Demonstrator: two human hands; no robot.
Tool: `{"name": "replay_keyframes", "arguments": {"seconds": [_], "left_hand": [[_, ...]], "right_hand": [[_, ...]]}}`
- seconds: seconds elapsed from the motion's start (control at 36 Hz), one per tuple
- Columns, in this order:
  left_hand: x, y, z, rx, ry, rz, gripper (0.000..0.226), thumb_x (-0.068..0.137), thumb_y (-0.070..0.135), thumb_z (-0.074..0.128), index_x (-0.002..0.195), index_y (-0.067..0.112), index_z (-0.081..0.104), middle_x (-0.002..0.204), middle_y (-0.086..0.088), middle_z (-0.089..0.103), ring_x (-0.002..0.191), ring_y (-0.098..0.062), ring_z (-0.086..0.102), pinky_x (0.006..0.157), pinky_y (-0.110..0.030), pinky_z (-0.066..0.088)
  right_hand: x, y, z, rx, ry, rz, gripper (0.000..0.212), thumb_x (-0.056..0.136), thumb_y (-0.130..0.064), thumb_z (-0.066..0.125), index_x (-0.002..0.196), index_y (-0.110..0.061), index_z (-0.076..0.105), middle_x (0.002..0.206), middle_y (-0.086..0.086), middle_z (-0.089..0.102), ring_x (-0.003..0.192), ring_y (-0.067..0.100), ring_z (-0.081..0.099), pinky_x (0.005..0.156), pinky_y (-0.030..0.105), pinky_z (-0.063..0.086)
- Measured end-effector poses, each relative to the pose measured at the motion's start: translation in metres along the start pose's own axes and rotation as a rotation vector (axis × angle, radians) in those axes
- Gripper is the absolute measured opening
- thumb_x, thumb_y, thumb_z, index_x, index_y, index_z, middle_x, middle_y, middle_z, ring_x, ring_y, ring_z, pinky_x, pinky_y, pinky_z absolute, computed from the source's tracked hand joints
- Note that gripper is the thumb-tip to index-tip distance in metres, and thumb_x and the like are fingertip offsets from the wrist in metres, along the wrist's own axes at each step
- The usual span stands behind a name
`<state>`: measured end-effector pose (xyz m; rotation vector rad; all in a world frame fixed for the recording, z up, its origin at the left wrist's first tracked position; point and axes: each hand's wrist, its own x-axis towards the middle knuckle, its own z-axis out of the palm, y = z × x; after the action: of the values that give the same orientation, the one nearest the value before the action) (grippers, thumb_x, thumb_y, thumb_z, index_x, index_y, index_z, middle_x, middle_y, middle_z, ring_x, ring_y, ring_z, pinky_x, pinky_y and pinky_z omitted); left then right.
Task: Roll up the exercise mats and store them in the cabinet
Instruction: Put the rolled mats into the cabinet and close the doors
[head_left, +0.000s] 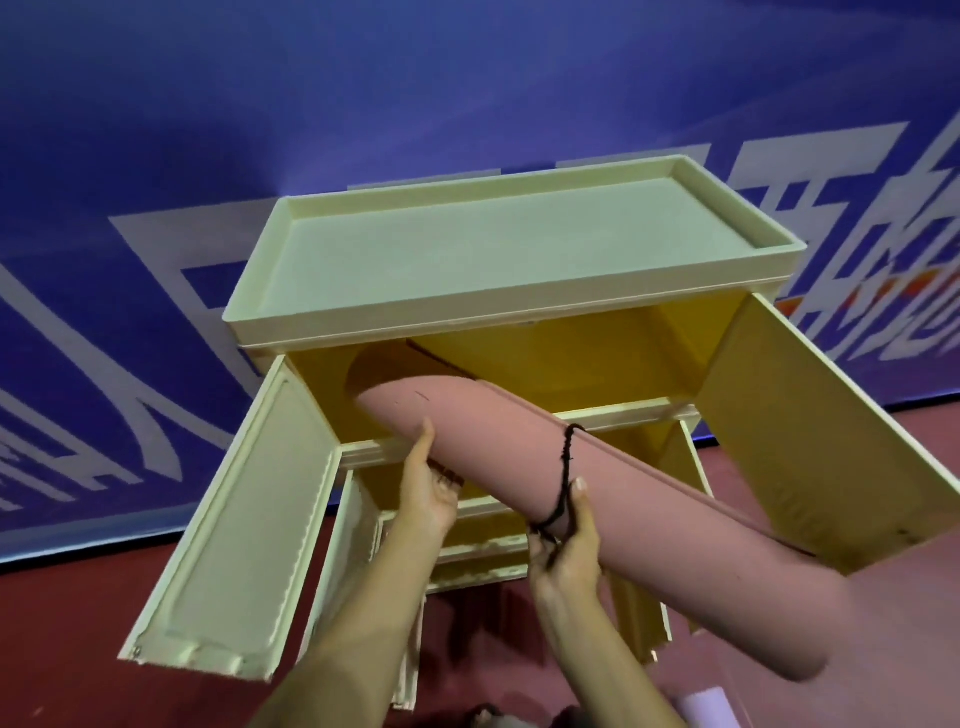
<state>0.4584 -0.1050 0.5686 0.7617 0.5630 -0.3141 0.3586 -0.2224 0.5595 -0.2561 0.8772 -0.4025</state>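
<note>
Pink foam, rolled into a long smooth tube: that is the exercise mat (519, 462) we carry, slanting from lower right up to upper left, its far end already poked inside the top compartment of the cabinet (519, 291). Our left hand (428, 486) reaches up under the roll, palm cupped against its underside, fingers straight and pressing along the curve rather than wrapped round it. Our right hand (566, 540) sits further back, thumb up on the near side of the roll, fingers curled under it and clamped on the mat, with a thin black cord (563, 467) looped round the tube just above and trailing down into that hand. Both forearms rise bare from the bottom edge. The cabinet is pale cream plastic with a shallow tray-like top, its inner walls a warmer yellow. Its left door (239, 525) and right door (810, 441) stand swung wide, each panel moulded with a raised border. Behind it hangs a blue banner (156, 156) with white lettering, above a dark red floor (78, 649).
</note>
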Motion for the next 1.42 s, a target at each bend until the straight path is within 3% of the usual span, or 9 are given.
{"name": "replay_keyframes", "arguments": {"seconds": [0.08, 0.28, 0.39, 0.47, 0.67, 0.83, 1.08, 1.25, 1.42], "left_hand": [[-0.006, -0.016, 0.012, 0.099, 0.007, -0.100, 0.089, 0.071, 0.055, 0.084, 0.140, 0.012, 0.048, 0.127, -0.015, 0.066, 0.114, -0.034, 0.064, 0.098, -0.052, 0.054], [0.000, -0.031, 0.037, 0.100, 0.124, -0.085, 0.124, 0.027, 0.046, 0.104, 0.133, 0.008, 0.052, 0.112, -0.018, 0.073, 0.094, -0.039, 0.073, 0.079, -0.063, 0.059], [0.012, -0.014, 0.040, 0.050, 0.133, -0.043, 0.133, 0.016, 0.042, 0.104, 0.133, 0.009, 0.051, 0.114, -0.017, 0.072, 0.094, -0.038, 0.073, 0.077, -0.068, 0.057], [0.025, -0.007, 0.038, 0.020, 0.115, -0.024, 0.136, 0.018, 0.038, 0.105, 0.139, 0.011, 0.050, 0.117, -0.016, 0.072, 0.096, -0.037, 0.073, 0.079, -0.066, 0.057], [0.023, -0.007, 0.059, 0.125, 0.167, -0.058, 0.144, 0.024, 0.054, 0.100, 0.148, 0.014, 0.039, 0.131, -0.012, 0.065, 0.109, -0.033, 0.066, 0.101, -0.056, 0.049], [0.018, 0.008, 0.074, 0.316, 0.261, -0.189, 0.129, 0.064, 0.060, 0.087, 0.160, 0.009, 0.018, 0.161, -0.012, 0.036, 0.147, -0.033, 0.034, 0.120, -0.063, -0.001], [0.027, 0.015, 0.083, 0.318, 0.331, -0.167, 0.133, 0.060, 0.056, 0.090, 0.160, 0.008, 0.017, 0.163, -0.011, 0.030, 0.151, -0.035, 0.025, 0.123, -0.061, 0.002], [0.029, 0.023, 0.099, 0.271, 0.461, -0.220, 0.108, 0.062, 0.066, 0.080, 0.147, 0.014, 0.037, 0.147, -0.005, 0.051, 0.135, -0.023, 0.046, 0.108, -0.043, 0.034], [0.052, 0.038, 0.113, 0.279, 0.481, -0.357, 0.065, 0.080, 0.055, 0.070, 0.124, 0.011, 0.053, 0.093, -0.006, 0.054, 0.074, -0.012, 0.053, 0.084, -0.029, 0.042]], "right_hand": [[-0.003, 0.011, 0.009, -0.011, 0.061, -0.046, 0.080, 0.063, -0.027, 0.095, 0.130, -0.005, 0.057, 0.116, 0.007, 0.075, 0.098, 0.019, 0.072, 0.070, 0.030, 0.061], [0.001, 0.018, 0.016, -0.148, -0.067, -0.024, 0.065, 0.074, -0.015, 0.086, 0.131, 0.002, 0.059, 0.118, 0.015, 0.074, 0.115, 0.030, 0.068, 0.094, 0.045, 0.058], [0.010, 0.004, 0.000, -0.236, -0.209, -0.034, 0.098, 0.053, -0.043, 0.098, 0.135, -0.007, 0.059, 0.123, 0.011, 0.071, 0.112, 0.029, 0.069, 0.100, 0.048, 0.051], [0.018, -0.019, -0.006, -0.262, -0.155, -0.058, 0.120, 0.036, -0.059, 0.099, 0.136, -0.007, 0.058, 0.115, 0.007, 0.067, 0.093, 0.022, 0.067, 0.081, 0.047, 0.051], [0.033, -0.053, 0.023, -0.370, -0.004, -0.054, 0.131, 0.029, -0.070, 0.094, 0.139, -0.011, 0.052, 0.130, 0.003, 0.064, 0.116, 0.025, 0.060, 0.075, 0.048, 0.051], [0.033, -0.069, 0.052, -0.376, 0.050, -0.101, 0.118, 0.057, -0.049, 0.096, 0.151, -0.010, 0.036, 0.135, 0.002, 0.052, 0.118, 0.028, 0.050, 0.099, 0.061, 0.048], [0.053, -0.081, 0.082, -0.447, 0.136, -0.093, 0.119, 0.061, -0.044, 0.096, 0.152, -0.001, 0.033, 0.149, 0.013, 0.050, 0.133, 0.034, 0.050, 0.114, 0.044, 0.039], [0.069, -0.092, 0.110, -0.565, 0.113, -0.122, 0.114, 0.056, -0.045, 0.098, 0.145, 0.001, 0.042, 0.144, 0.015, 0.054, 0.126, 0.035, 0.056, 0.110, 0.042, 0.044], [0.109, -0.099, 0.143, -0.669, 0.182, -0.041, 0.121, 0.051, -0.049, 0.099, 0.145, 0.001, 0.041, 0.142, 0.019, 0.055, 0.122, 0.039, 0.059, 0.105, 0.046, 0.051]]}}
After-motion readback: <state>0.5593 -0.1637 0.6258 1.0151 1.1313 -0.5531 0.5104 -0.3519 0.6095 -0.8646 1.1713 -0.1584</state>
